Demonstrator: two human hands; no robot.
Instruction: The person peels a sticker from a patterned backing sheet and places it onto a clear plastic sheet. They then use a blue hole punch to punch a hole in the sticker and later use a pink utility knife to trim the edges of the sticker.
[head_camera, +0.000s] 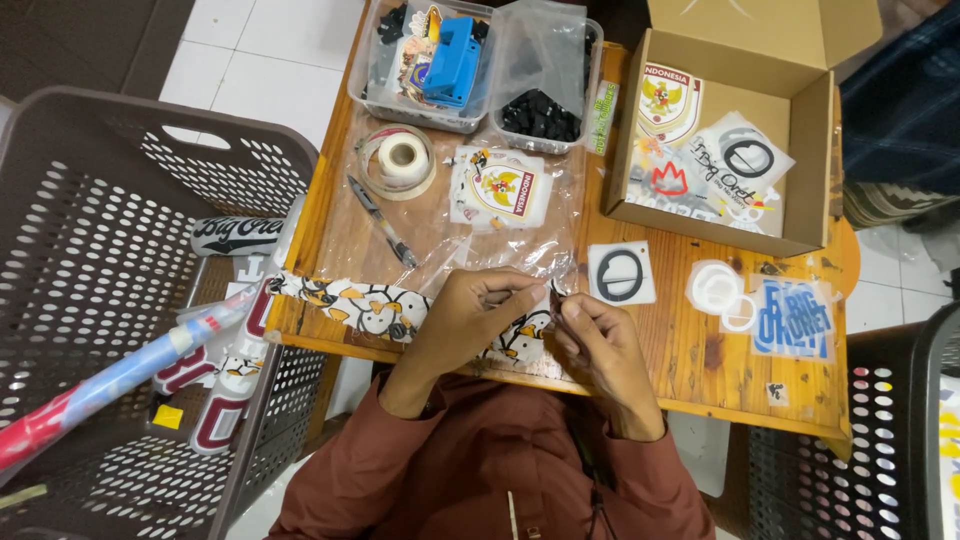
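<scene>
My left hand (470, 315) pinches the edge of a clear plastic sleeve (500, 262) near the table's front edge. My right hand (598, 340) holds a small dark piece (555, 297) at the sleeve's opening, fingertips almost touching the left hand's. Under both hands lies a long penguin-print strip (360, 305) along the front of the wooden table (690, 375). A shield-shaped emblem sticker in a clear bag (497, 188) rests just beyond the sleeve.
A tape roll (402, 158) and pen (383, 222) lie at left. Two clear tubs (480, 70) stand at the back. An open cardboard box (730, 130) of stickers stands right. Ring stickers (621, 274) and a blue sticker (793, 318) lie nearby. A grey basket (110, 300) stands left.
</scene>
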